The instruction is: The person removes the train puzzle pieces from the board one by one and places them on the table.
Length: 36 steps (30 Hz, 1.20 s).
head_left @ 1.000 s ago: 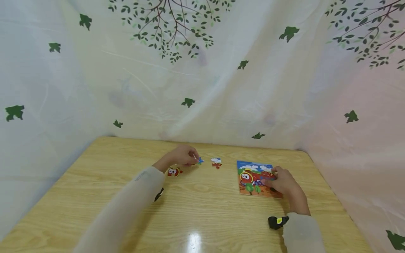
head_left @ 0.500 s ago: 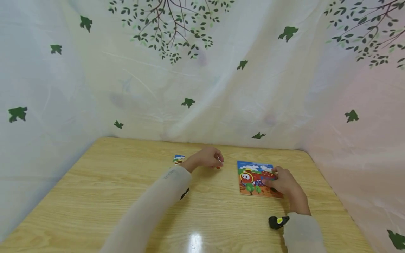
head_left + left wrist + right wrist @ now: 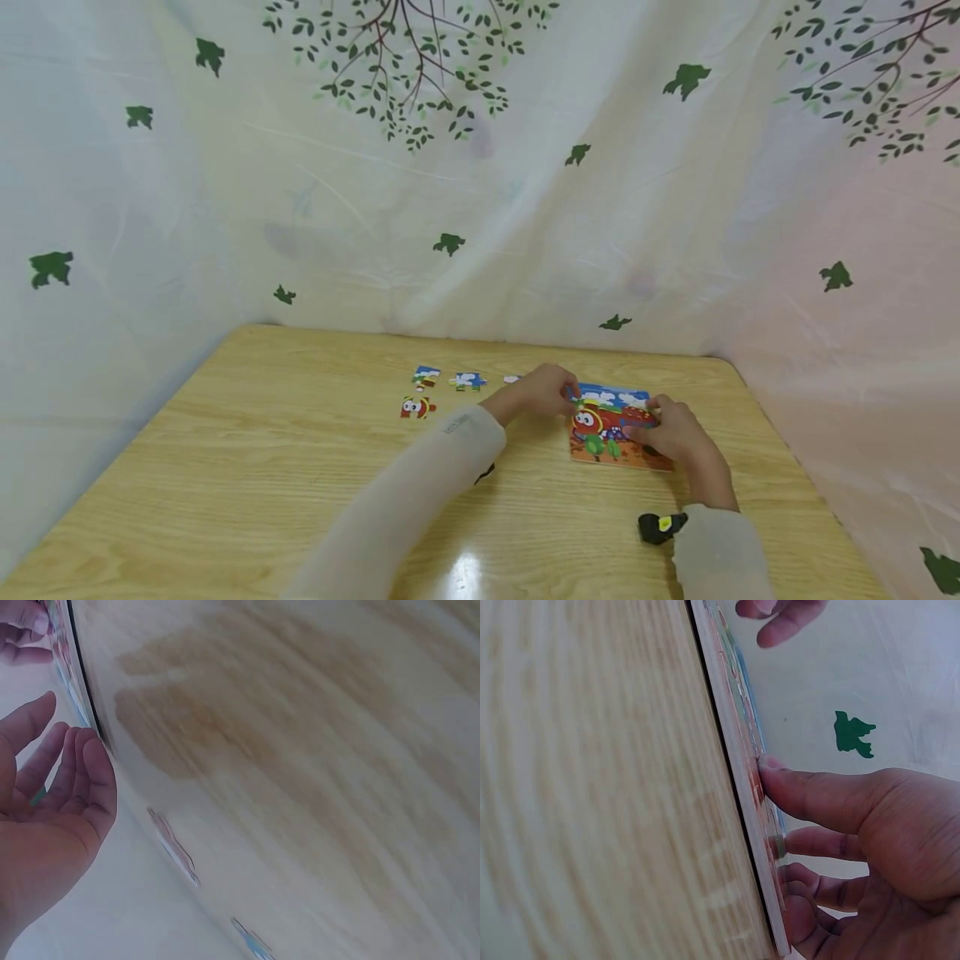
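A colourful jigsaw puzzle (image 3: 615, 450) with a red cartoon insect lies flat at the right of the wooden table. My right hand (image 3: 678, 432) holds its right side, the thumb (image 3: 791, 780) on the picture face and the fingers bent near the edge. By the upper left corner is my left hand (image 3: 540, 390). In the left wrist view that thumb stands apart from the loosely bent fingers, and nothing shows between them. Left of this hand lie loose jigsaw pieces: a sky piece (image 3: 426, 377), a cloud piece (image 3: 468, 382), a partly covered piece (image 3: 512, 379) and an insect-face piece (image 3: 417, 407).
The wooden table (image 3: 225, 467) ends at the back against a pale cloth wall (image 3: 360, 250) with printed green birds and branches. A black wrist strap (image 3: 660, 527) sits at the right sleeve.
My left hand has moved right along the loose pieces, from the cloud piece past the partly covered one to the puzzle's upper left corner. My right hand has stayed in place on the puzzle.
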Tool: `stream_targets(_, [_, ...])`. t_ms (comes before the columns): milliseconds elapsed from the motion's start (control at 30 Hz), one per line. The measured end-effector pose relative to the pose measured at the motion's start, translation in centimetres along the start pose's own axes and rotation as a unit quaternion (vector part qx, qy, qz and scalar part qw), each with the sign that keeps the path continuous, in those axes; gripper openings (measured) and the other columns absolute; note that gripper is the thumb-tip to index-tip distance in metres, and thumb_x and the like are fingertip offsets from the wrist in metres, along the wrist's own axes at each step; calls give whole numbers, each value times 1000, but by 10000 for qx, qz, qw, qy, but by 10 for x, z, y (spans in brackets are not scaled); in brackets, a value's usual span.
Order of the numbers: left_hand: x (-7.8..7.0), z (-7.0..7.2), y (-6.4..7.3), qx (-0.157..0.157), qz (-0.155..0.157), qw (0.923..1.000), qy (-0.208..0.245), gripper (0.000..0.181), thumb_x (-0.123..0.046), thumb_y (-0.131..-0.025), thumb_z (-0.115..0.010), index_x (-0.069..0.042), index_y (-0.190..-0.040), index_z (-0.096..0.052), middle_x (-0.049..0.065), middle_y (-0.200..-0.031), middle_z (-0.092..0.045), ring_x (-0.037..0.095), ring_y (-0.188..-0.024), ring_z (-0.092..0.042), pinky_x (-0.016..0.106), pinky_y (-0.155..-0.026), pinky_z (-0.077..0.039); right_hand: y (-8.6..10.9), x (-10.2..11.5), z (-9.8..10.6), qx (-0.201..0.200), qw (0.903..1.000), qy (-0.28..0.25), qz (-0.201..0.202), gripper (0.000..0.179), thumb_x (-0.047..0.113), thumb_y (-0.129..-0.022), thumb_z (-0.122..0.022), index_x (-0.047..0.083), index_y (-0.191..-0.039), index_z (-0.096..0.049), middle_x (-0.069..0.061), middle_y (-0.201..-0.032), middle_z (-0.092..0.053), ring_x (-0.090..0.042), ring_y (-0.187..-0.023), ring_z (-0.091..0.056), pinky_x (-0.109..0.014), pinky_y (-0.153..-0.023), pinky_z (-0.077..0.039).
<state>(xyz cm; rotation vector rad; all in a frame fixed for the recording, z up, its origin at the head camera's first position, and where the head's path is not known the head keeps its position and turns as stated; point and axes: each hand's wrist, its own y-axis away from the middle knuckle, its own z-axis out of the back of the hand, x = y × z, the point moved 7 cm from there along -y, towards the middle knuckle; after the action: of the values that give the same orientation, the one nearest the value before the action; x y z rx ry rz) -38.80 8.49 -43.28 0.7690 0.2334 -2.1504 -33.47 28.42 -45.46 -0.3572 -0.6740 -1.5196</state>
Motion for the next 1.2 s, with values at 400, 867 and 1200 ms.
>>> stream_targets(400, [-23,-26,-16,-32,106,9996,-277,28,-24,-94,-76,-10,-118,-74,-2,-103,-69,9,-90,-58,20,-83,-49,-2,-1,0,15,10000,-5,21,70,30,-98,-72,-14,-142,-39,-40,-134,-48,-48,-115,-56,-59,-94,-49])
stream_targets(867, [-28,-34,-25,110,248,9986,-447,38,-25,-90,-81,-9,-123,-72,-2,-104,-66,7,-89,-55,18,-82,-47,-3,-1,2,9,9999,52,127,68,28,-97,-72,-14,-140,-40,-42,-134,-48,-49,-115,-56,-57,-92,-50])
stream_targets(1200, [-31,-35,-23,30,552,9973,-482,35,-27,-88,-83,-11,-118,-73,-4,-107,-69,7,-92,-59,19,-83,-49,-3,-4,1,-23,9996,88,280,70,31,-97,-72,-15,-141,-41,-43,-137,-46,-55,-122,-51,-61,-95,-48])
